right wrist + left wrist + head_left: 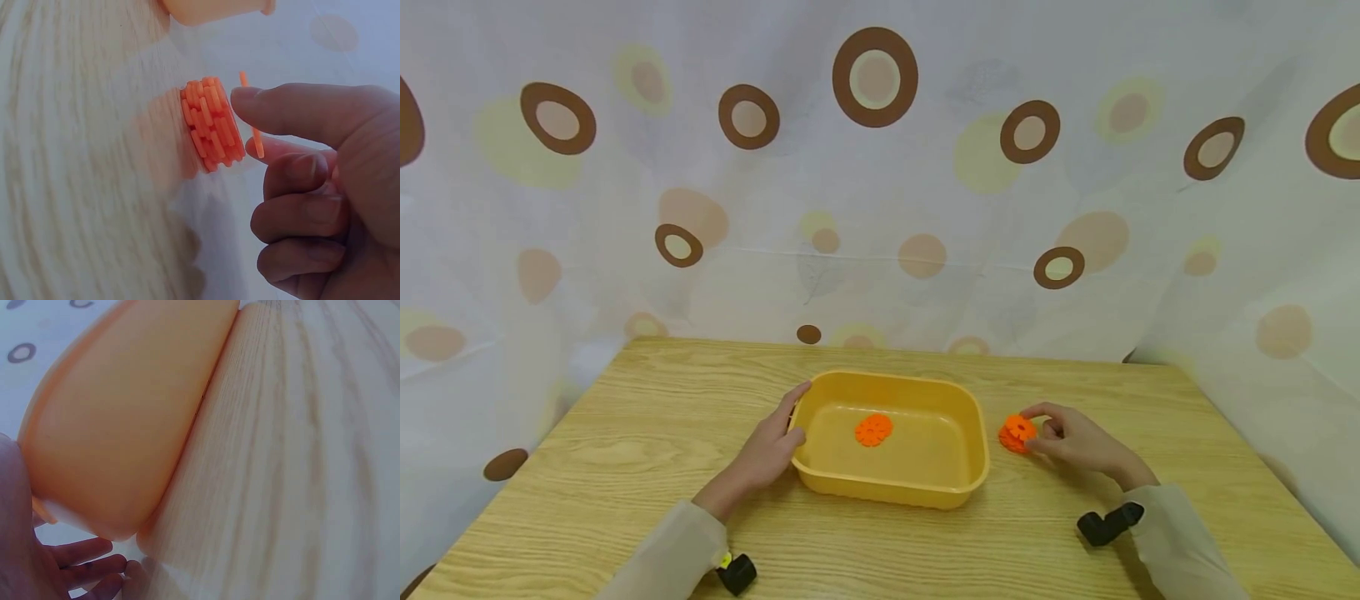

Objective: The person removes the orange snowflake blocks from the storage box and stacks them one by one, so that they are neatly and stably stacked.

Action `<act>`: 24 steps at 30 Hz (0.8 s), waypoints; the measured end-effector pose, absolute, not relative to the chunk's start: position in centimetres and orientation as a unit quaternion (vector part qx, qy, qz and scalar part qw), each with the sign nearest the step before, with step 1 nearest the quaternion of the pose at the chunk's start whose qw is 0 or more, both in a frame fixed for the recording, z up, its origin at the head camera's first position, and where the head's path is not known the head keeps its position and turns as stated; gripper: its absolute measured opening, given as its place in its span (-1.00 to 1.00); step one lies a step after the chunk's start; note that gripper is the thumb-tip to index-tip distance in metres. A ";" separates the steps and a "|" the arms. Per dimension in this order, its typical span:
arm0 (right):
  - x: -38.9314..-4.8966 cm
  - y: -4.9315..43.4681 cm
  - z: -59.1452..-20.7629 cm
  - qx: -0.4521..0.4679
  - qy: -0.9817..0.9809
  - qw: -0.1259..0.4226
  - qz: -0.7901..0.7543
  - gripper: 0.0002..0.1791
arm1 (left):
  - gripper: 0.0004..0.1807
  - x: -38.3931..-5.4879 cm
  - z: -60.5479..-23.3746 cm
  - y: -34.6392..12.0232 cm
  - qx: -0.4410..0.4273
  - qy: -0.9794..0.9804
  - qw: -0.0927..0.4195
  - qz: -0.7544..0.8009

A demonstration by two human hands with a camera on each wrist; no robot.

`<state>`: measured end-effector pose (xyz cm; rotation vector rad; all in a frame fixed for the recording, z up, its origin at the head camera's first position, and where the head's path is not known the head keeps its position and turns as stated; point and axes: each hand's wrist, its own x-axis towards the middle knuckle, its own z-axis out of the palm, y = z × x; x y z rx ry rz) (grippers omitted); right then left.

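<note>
A yellow plastic basin (887,490) stands on the table. My left hand (766,452) holds its left rim, thumb over the inside and fingers along the outside; the left wrist view shows the basin's outer wall (125,419) close to the fingers (81,553). Inside the basin lie overlapping orange notched discs (873,431). To its right, my right hand (1078,442) pinches one orange notched disc (257,145) between thumb and index finger, other fingers curled in. That disc is just above a short stack of similar discs (212,125) on the table, apart from it in the right wrist view.
The wood-grain table (685,392) reaches back to a patterned curtain (880,183) that hangs behind and at both sides. A small black device (737,573) is on the left wrist, and another black device (1108,525) is on the right one.
</note>
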<state>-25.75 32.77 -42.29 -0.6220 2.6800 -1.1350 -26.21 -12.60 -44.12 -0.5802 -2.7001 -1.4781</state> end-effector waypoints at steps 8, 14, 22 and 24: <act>-25.9 32.5 -42.7 -0.225 0.894 0.075 -0.381 -0.51 | -0.27 -26.2 -44.0 -12.6 -0.191 -0.860 0.004 -0.474; -26.0 32.7 -42.9 -0.222 0.893 0.074 -0.385 -0.50 | -0.27 -26.2 -44.0 -12.6 -0.192 -0.858 0.002 -0.477; -25.8 33.0 -42.6 -0.238 0.885 0.071 -0.394 -0.50 | -0.27 -26.1 -44.0 -12.6 -0.190 -0.856 0.002 -0.482; -25.7 33.0 -42.4 -0.235 0.886 0.067 -0.394 -0.50 | -0.27 -26.1 -44.0 -12.6 -0.190 -0.855 0.002 -0.482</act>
